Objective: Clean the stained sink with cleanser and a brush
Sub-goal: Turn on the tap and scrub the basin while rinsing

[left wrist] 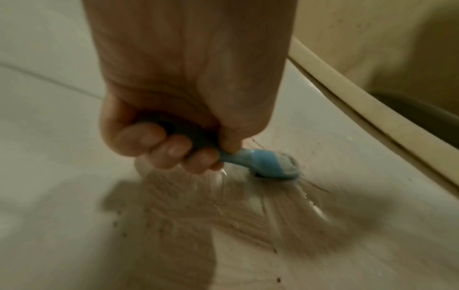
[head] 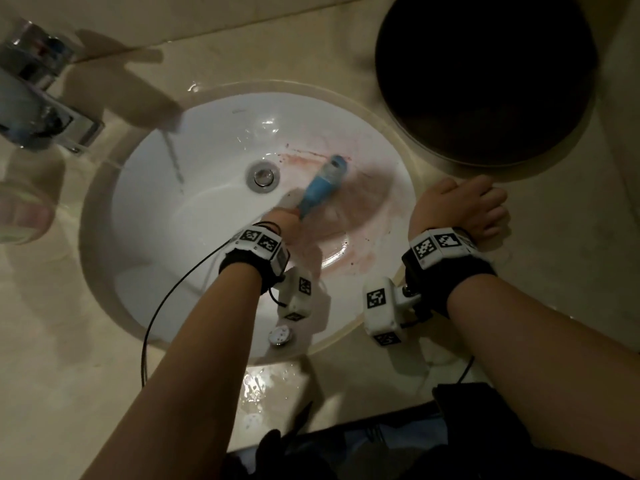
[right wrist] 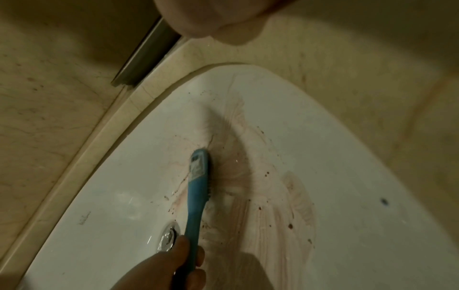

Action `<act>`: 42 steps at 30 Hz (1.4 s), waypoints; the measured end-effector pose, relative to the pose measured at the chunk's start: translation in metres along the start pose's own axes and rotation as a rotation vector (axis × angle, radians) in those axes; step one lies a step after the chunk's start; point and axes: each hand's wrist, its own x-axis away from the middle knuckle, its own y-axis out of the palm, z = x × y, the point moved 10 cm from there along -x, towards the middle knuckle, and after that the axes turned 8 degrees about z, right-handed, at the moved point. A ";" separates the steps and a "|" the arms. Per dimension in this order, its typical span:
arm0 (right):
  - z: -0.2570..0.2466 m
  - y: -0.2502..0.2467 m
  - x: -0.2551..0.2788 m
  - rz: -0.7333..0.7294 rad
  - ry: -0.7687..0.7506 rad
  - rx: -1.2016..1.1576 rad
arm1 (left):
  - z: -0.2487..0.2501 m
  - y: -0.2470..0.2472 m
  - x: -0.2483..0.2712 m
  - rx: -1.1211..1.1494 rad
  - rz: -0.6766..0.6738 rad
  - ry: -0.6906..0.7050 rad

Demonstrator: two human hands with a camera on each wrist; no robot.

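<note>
Left hand: the left hand (head: pixel 284 220) is curling its fingers (left wrist: pixel 151 139) round the handle of the blue brush (head: pixel 320 185), gripping it low in the sink (head: pixel 194 209).
Brush head: ahead of the left knuckles, bristles lying against the reddish stain (head: pixel 360 216) on the bowl wall, just beyond the drain (head: pixel 263 176).
Right hand: the right hand (head: pixel 464 206) is resting on the counter (head: pixel 519 306) beside the rim, fingers loosely bent, holding nothing.
Technique (judgement): short overlapping strokes are working best here, pressing bristles flat and chasing specks outward from the grip toward the rim.
Unclear: cleanser container is not identifiable; the blurred objects far left of the gripping hand are unreadable. Bristle contact is motion-smeared in the left wrist view.
</note>
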 end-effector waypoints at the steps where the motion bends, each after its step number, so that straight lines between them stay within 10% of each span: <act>1: 0.000 0.000 0.000 0.001 -0.001 0.003 | -0.005 -0.006 -0.001 -0.051 0.053 -0.030; 9: 0.000 0.000 0.002 -0.008 -0.011 0.008 | -0.011 -0.019 0.000 0.006 0.150 -0.121; 21: -0.001 0.001 0.001 -0.021 -0.015 0.007 | 0.038 -0.030 -0.012 -0.545 0.201 0.350; 30: -0.001 0.001 0.002 -0.018 -0.015 0.031 | 0.016 -0.085 -0.026 -0.686 0.442 0.249; 38: -0.001 0.000 0.002 -0.003 -0.018 0.015 | -0.030 -0.096 -0.025 -0.650 0.354 0.026; 42: -0.001 0.001 0.002 -0.009 -0.027 0.007 | -0.011 -0.101 -0.020 -0.706 0.290 0.176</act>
